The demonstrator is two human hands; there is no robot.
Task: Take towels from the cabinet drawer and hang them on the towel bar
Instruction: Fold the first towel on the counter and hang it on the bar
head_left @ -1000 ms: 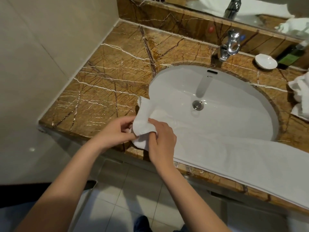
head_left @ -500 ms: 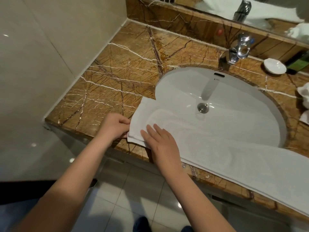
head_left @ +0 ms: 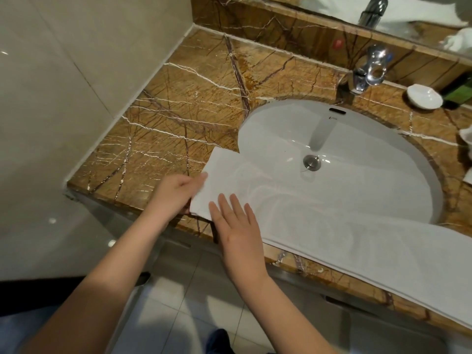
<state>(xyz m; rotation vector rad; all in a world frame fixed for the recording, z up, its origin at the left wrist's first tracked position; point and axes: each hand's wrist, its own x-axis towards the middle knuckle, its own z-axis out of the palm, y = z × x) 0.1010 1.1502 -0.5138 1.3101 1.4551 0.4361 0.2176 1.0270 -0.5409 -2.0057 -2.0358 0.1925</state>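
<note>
- Closest to the viewer, two bare forearms reach forward from the bottom of the picture over a pale tiled floor point(head_left: 178, 302).
- The right hand point(head_left: 237, 226) lies palm down with its fingers straight and slightly spread. Its fingertips rest flat on the left end of the towel point(head_left: 332, 226), and it grips nothing.
- The left hand point(head_left: 173, 194) is just beside it, at the towel's short left edge. Its fingers are curled round that edge, one finger on top of the cloth and the others tucked beneath, so it holds the towel's end.
- The towel is white and folded into a long, narrow strip. It lies flat along the front of the counter point(head_left: 178, 111), covers the near part of the sink point(head_left: 357, 149), and runs out of the picture at the lower right.
- Under the counter is a grey cabinet front point(head_left: 357, 315).
- The counter is brown marble with white and dark veins, and its left side meets a beige tiled wall point(head_left: 63, 85).
- The sink is a white oval basin set into the counter, with a metal drain point(head_left: 311, 161) in the middle.
- Behind the sink stands a chrome faucet point(head_left: 367, 70).
- To the right of the faucet sits a small white soap dish point(head_left: 424, 96), and just beside it a dark green bottle point(head_left: 457, 94).
- Another white cloth point(head_left: 466, 135) shows at the right edge of the counter.
- Farthest back, a mirror point(head_left: 408, 11) runs above a marble ledge.
</note>
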